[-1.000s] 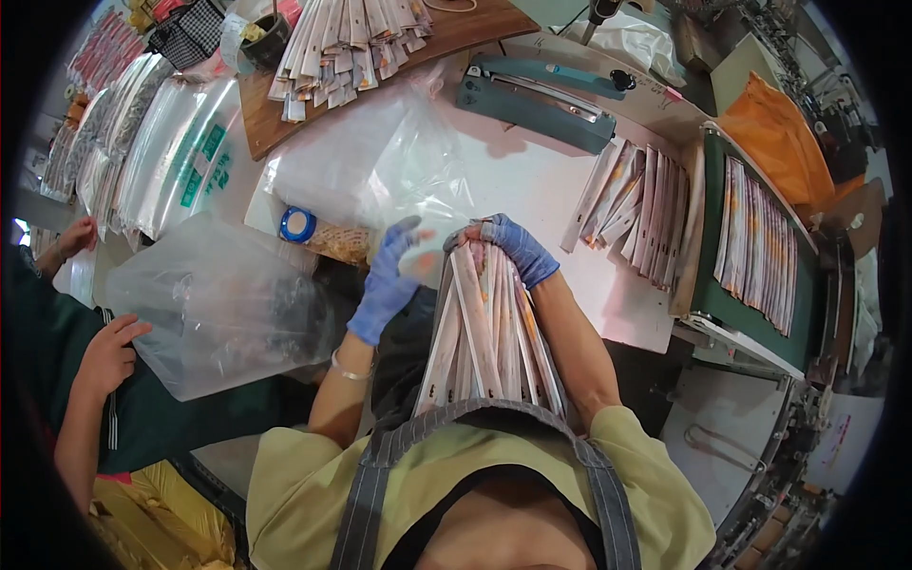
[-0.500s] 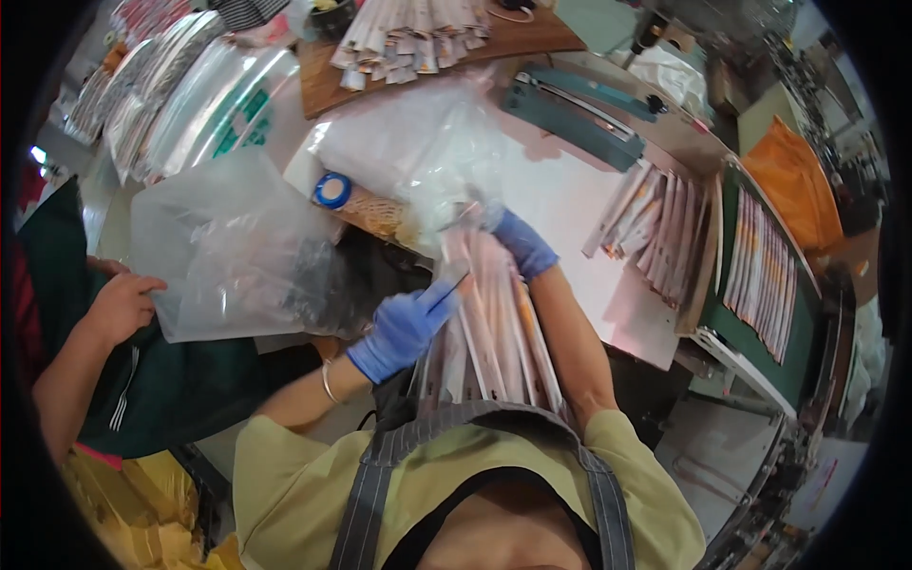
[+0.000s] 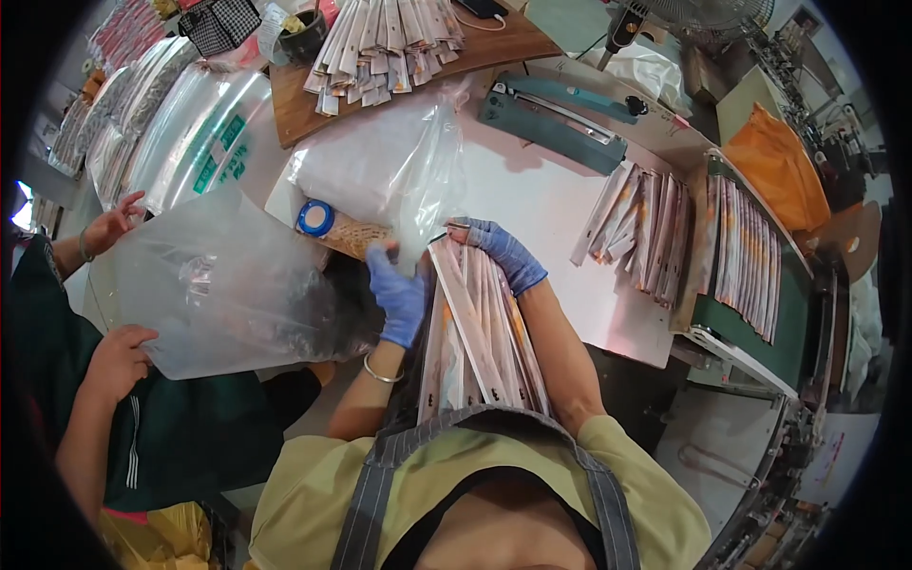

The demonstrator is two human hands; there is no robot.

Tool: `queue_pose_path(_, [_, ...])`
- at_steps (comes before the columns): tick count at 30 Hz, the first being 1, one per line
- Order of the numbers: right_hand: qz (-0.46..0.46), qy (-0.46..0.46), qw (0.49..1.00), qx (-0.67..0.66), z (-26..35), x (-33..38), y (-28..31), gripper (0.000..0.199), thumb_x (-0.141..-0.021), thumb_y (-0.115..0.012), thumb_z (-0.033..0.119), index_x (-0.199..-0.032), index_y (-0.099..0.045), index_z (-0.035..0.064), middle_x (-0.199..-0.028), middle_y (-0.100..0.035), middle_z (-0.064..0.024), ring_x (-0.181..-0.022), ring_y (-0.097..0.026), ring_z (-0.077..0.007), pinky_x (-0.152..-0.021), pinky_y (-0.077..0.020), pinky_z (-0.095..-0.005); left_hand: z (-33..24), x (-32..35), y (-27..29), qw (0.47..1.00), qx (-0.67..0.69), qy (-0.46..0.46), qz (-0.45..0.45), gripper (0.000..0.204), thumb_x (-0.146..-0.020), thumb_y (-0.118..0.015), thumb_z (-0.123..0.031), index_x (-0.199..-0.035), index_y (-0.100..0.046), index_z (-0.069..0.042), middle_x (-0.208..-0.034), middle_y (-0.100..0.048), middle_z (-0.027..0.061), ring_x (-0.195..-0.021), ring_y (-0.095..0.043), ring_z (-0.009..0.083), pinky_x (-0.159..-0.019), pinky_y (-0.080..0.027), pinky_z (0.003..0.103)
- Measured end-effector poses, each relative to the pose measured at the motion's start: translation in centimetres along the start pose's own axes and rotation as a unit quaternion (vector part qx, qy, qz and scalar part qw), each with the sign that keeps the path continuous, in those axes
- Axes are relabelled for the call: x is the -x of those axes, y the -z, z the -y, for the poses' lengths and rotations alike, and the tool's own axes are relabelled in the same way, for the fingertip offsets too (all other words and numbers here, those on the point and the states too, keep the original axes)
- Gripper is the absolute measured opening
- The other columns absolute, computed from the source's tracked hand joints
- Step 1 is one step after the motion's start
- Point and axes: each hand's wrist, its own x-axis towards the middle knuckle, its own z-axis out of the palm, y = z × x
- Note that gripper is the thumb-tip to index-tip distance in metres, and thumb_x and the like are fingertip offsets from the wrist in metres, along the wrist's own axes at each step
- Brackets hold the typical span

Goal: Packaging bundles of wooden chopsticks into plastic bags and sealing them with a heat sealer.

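Note:
A bundle of long, slim, pinkish printed packets [image 3: 467, 328] stands against my front, its far ends gathered together. My right hand [image 3: 503, 252], in a blue glove, closes round those far ends from the right. My left hand [image 3: 399, 299], gloved alike, is at the left of the bundle, its fingers and thumb closed on the lower edge of a clear plastic bag [image 3: 432, 176]. The bag stretches away over the white table [image 3: 532, 214]. Just beyond my left fingers lies a jar with a blue lid [image 3: 315, 218], wrapped in tan netting.
At left, another person's hand [image 3: 119, 361] holds a large clear bag [image 3: 218, 285]. Slim packets [image 3: 636, 228] lie on the right; more fill a green tray [image 3: 746, 256]. A blue-grey bar sealer [image 3: 560, 119] stands at the back. Fanned packets [image 3: 389, 43] cover a wooden board [image 3: 513, 43].
My left hand has moved from the packets leftward to the bag's edge. The bag has shifted off the bundle's ends. The other person's second hand has come into view at left.

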Motion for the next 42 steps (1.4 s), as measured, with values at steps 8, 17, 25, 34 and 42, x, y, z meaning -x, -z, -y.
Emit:
queue_pose_path(8, [0.071, -0.038, 0.996, -0.037, -2.6, -2.4, 0.7, 0.063, -0.078, -0.063, 0.029, -0.129, -0.036, 0.0026, -0.106, -0.055, -0.0053, -0.089, -0.054, -0.0128, -0.086, -0.0418, -0.0258, -1.7, -4.2, -0.3, 0.957, 0.038, -0.101, 0.268, 0.005, -0.074, -0.055, -0.006, -0.078, -0.052, -0.006, -0.068, -0.051, 0.0125, -0.053, -0.050, 0.0303, -0.049, -0.040, 0.036])
queue_pose_path(17, [0.034, 0.098, 0.994, 0.017, -0.1, -2.7, -1.9, 0.082, -0.080, -0.058, 0.043, -0.138, -0.013, 0.0051, -0.112, -0.052, -0.0103, -0.099, -0.050, -0.0174, -0.090, -0.0393, -0.0301, 2.4, 0.8, 2.5, 0.967, 0.090, 0.103, 0.214, 0.014, -0.072, -0.058, -0.002, -0.084, -0.055, -0.008, -0.071, -0.054, 0.0039, -0.059, -0.054, 0.0200, -0.052, -0.044, 0.031])
queue_pose_path(25, [-0.079, 0.161, 0.970, -0.167, -3.2, 0.9, 2.9, 0.046, -0.081, -0.055, 0.035, -0.113, -0.049, 0.0026, -0.099, -0.057, -0.0098, -0.085, -0.054, -0.0155, -0.075, -0.0462, -0.0295, -4.9, 4.6, -14.8, 0.572, 0.564, 0.431, 0.410, 0.028, -0.089, -0.043, -0.018, -0.106, -0.054, 0.002, -0.098, -0.058, 0.0099, -0.093, -0.053, 0.0170, -0.086, -0.041, 0.026])
queue_pose_path(34, [-0.361, 0.287, 0.866, -0.194, -0.2, 5.3, 2.4, 0.039, -0.085, -0.051, 0.017, -0.119, -0.049, -0.0010, -0.118, -0.052, -0.0085, -0.107, -0.047, -0.0153, -0.096, -0.0325, -0.0294, -32.2, 14.1, -27.5, 0.321, 0.617, 0.203, 0.689, 0.026, -0.090, -0.042, -0.018, -0.104, -0.054, 0.001, -0.096, -0.058, 0.0096, -0.090, -0.053, 0.0163, -0.083, -0.041, 0.026])
queue_pose_path(42, [-0.292, 0.205, 0.874, 0.331, 2.0, 7.3, 2.0, 0.069, -0.076, -0.059, 0.036, -0.134, -0.030, 0.0099, -0.132, -0.033, -0.0183, -0.126, -0.024, -0.0309, -0.103, -0.0204, -0.0359, -31.5, 13.2, -31.6, 0.366, 0.586, 0.128, 0.711, 0.025, -0.090, -0.041, -0.018, -0.102, -0.054, 0.000, -0.094, -0.058, 0.0093, -0.087, -0.052, 0.0156, -0.081, -0.042, 0.026])
